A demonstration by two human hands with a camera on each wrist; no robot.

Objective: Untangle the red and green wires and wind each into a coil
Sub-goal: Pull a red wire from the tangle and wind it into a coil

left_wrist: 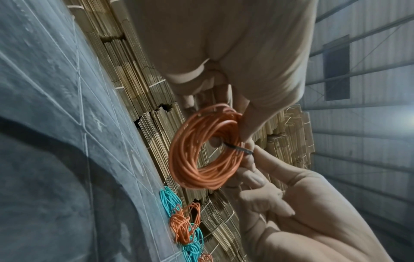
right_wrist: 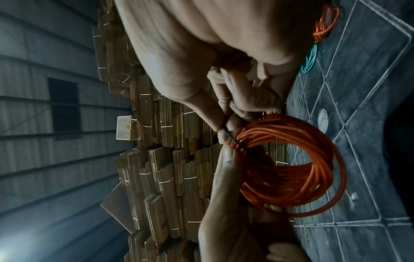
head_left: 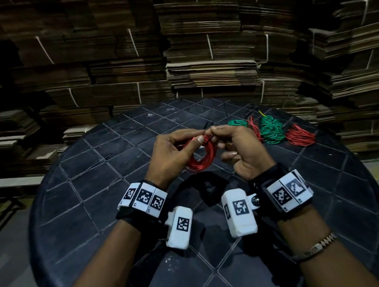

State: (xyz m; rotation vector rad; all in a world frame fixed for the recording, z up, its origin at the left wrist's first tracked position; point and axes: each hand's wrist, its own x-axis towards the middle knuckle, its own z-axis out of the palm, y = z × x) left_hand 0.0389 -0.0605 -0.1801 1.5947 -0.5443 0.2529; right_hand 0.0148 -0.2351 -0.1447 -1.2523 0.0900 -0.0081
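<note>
Head view is showing us a round dark tabletop (head_left: 96,198) with stacked cardboard bundles (head_left: 199,61) rising behind it. On its far right edge, loose red and green wires (head_left: 273,129) are lying in tangled heaps, well apart from our hands.

Above the middle of the tabletop we are holding up a wound red coil (head_left: 202,157). It is hanging down and toward us from the grip, its ring standing roughly upright with the opening facing left to right, between our two hands.

Our left hand (head_left: 171,155) is curling round the coil's upper left side, thumb pressing on the top strands. Our right hand (head_left: 237,149) is pinching a thin black tie (left_wrist: 238,148) at the coil's top, where the fingertips of both hands are meeting; its lower fingers are hanging loosely curled.

We are judging that the tie crosses the bundle of strands at right angles. The right hand is nearer its free end, so tightening looks like a pull away from the coil while the left steadies it.
</note>
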